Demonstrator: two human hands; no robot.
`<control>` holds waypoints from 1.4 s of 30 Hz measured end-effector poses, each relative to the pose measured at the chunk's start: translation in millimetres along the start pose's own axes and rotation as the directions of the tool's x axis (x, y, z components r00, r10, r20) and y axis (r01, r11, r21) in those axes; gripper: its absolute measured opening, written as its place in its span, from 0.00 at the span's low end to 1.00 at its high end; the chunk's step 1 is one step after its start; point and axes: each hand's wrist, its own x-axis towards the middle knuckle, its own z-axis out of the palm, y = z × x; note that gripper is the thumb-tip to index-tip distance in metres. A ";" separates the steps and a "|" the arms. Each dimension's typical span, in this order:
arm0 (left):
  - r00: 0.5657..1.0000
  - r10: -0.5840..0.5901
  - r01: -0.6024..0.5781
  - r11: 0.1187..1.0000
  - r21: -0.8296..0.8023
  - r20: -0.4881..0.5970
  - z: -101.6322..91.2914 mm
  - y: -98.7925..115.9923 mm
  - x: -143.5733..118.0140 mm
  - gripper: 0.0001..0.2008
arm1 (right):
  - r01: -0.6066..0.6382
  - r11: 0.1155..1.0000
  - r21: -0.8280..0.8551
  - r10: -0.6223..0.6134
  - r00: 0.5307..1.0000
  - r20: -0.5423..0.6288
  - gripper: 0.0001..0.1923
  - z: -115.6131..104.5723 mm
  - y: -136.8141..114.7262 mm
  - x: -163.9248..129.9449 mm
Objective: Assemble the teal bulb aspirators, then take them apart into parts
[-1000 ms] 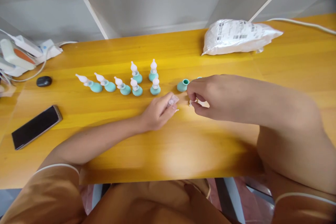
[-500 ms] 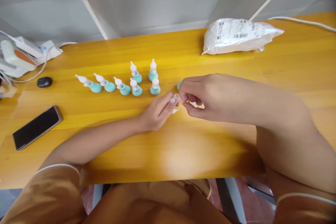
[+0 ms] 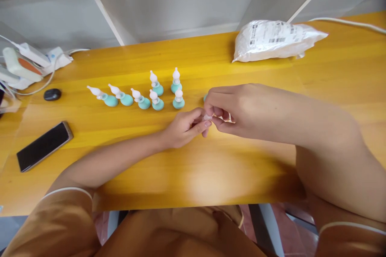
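My left hand (image 3: pixel 182 127) and my right hand (image 3: pixel 233 108) meet fingertip to fingertip over the yellow table (image 3: pixel 193 168). Between them they pinch a small clear plastic piece (image 3: pixel 206 117). Each hand has fingers closed on it. Behind my right hand a sliver of a teal bulb (image 3: pixel 205 97) shows, mostly hidden. To the left stand several teal bulbs with white nozzles (image 3: pixel 157 100), some upright, some leaning left.
A white plastic bag (image 3: pixel 273 40) lies at the back right. A black phone (image 3: pixel 44 145) lies near the left edge, with a small black oval object (image 3: pixel 52 94) and white devices with cables (image 3: pixel 22 66) behind it. A white cable (image 3: pixel 350 22) runs at the far right.
My right hand has moved left and now covers the open teal bulb. Both hands' fingertips have come together on the small clear piece.
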 end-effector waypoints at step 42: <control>0.981 -0.194 0.185 0.939 -0.289 -0.003 -0.7 -1.6 5.7 0.27 | 0.025 0.995 -0.092 -0.025 1.000 -0.008 0.17 0.3 2.7 -9.1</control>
